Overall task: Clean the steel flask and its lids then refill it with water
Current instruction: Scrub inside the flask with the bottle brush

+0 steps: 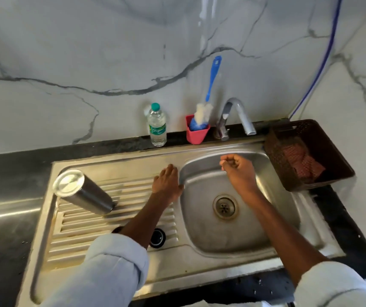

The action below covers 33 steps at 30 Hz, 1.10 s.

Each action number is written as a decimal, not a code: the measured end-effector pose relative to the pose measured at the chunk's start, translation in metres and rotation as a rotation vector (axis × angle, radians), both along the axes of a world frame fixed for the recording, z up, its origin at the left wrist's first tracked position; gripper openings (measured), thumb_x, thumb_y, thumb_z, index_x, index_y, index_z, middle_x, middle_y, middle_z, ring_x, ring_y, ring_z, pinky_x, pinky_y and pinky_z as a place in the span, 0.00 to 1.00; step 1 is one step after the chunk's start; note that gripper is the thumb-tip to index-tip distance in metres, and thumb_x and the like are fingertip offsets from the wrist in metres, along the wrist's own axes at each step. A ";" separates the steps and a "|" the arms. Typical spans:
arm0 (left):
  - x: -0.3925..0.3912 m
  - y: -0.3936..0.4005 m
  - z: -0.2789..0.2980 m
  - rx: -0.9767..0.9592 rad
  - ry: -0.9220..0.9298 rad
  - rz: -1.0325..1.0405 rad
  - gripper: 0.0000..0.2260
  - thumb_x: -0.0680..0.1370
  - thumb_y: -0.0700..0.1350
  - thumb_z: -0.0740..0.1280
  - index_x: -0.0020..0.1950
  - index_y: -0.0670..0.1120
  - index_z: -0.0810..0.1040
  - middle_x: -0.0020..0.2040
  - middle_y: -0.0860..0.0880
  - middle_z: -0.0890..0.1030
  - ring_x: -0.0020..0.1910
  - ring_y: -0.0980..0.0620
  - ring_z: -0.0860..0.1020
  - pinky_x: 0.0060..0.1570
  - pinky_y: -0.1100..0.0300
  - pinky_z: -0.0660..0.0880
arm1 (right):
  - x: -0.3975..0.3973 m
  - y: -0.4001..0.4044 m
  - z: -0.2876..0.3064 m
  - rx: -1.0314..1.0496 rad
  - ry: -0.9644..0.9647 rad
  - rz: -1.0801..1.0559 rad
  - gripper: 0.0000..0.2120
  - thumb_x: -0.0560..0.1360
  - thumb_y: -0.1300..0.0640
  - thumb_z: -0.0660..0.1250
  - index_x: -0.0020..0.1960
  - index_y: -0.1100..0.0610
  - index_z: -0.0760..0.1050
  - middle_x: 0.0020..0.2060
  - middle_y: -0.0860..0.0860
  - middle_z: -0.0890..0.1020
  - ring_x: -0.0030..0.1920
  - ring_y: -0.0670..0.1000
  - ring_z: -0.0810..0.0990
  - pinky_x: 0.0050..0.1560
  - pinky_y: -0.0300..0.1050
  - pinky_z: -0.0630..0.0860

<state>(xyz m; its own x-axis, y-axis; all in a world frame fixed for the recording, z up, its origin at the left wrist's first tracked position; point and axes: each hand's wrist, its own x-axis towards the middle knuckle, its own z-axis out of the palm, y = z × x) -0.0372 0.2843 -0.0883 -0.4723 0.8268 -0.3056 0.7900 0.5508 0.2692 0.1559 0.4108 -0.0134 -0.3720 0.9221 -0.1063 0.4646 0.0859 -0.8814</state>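
the left hand (168, 182) lies flat on the drainboard (93, 220), at the rim of the sink basin (228, 235) to its right. the steel flask (82, 191) stands to its left, and a lid (157, 237) lies nearer the person. the right hand (239, 171) hangs over the basin; beyond it stands the tap (237, 117), with a basket (308, 156) to its right.
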 end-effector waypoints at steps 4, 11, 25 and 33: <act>0.012 0.001 -0.016 -0.055 0.123 -0.029 0.35 0.76 0.53 0.74 0.78 0.45 0.64 0.81 0.42 0.62 0.75 0.39 0.68 0.70 0.46 0.72 | 0.020 0.028 -0.001 0.016 -0.001 -0.116 0.06 0.73 0.55 0.69 0.48 0.51 0.84 0.40 0.47 0.86 0.42 0.49 0.85 0.53 0.58 0.82; 0.028 0.036 0.009 -0.066 0.130 0.038 0.22 0.81 0.52 0.67 0.72 0.45 0.71 0.68 0.42 0.73 0.64 0.38 0.76 0.60 0.45 0.77 | 0.040 0.041 0.020 0.044 -0.040 -0.135 0.07 0.75 0.61 0.69 0.49 0.53 0.84 0.41 0.47 0.86 0.43 0.46 0.85 0.52 0.53 0.82; -0.009 0.112 0.070 0.463 -0.206 0.261 0.29 0.77 0.52 0.71 0.74 0.46 0.66 0.68 0.43 0.74 0.60 0.38 0.79 0.55 0.43 0.79 | -0.108 0.052 0.159 1.491 -0.314 0.338 0.13 0.72 0.66 0.63 0.52 0.57 0.81 0.59 0.55 0.80 0.59 0.57 0.79 0.58 0.52 0.70; -0.019 0.151 0.073 0.458 -0.265 0.236 0.34 0.76 0.51 0.75 0.77 0.46 0.62 0.73 0.45 0.69 0.63 0.38 0.78 0.56 0.44 0.77 | -0.130 0.094 0.191 1.649 -1.394 0.660 0.11 0.73 0.64 0.73 0.53 0.53 0.84 0.55 0.55 0.82 0.60 0.59 0.80 0.77 0.70 0.54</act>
<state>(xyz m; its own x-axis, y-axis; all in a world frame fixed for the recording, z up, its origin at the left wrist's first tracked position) -0.0563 0.4354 -0.0155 -0.6164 0.7839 -0.0743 0.5330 0.4849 0.6934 0.0258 0.5051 0.1773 -0.9626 0.2710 -0.0067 0.1403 0.5192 0.8430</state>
